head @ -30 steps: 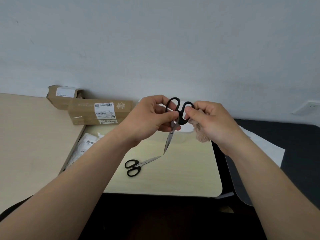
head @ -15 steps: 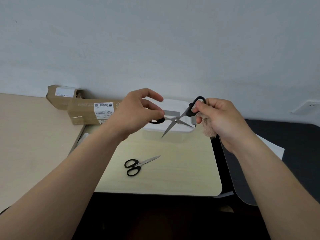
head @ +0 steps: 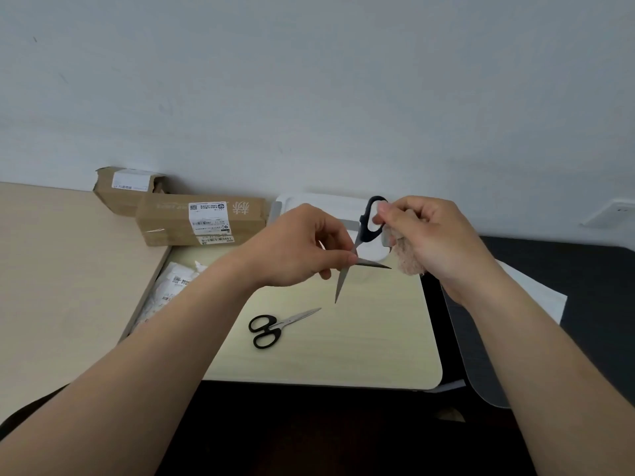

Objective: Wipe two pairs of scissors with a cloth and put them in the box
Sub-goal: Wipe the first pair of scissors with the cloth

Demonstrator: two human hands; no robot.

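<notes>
A pair of black-handled scissors (head: 357,245) hangs in the air over the small pale table, its blades spread apart. My left hand (head: 302,249) grips one handle, hidden in my fingers, with that blade pointing right. My right hand (head: 426,235) pinches the other black handle loop and also holds a crumpled pinkish cloth (head: 409,261) in its palm. The second pair of black-handled scissors (head: 275,326) lies shut on the pale table (head: 360,355), below my hands. A white box (head: 309,204) stands at the table's far edge, partly hidden behind my hands.
Two brown cardboard parcels (head: 199,219) lie against the wall at the left. White plastic packets (head: 171,286) sit in the gap beside a beige desk (head: 62,269). A dark surface with white paper (head: 536,293) and a grey mat lies at the right.
The held scissors went from shut and pointing down to spread open. They have now turned so one blade points down and the other to the right; my left hand dropped lower.
</notes>
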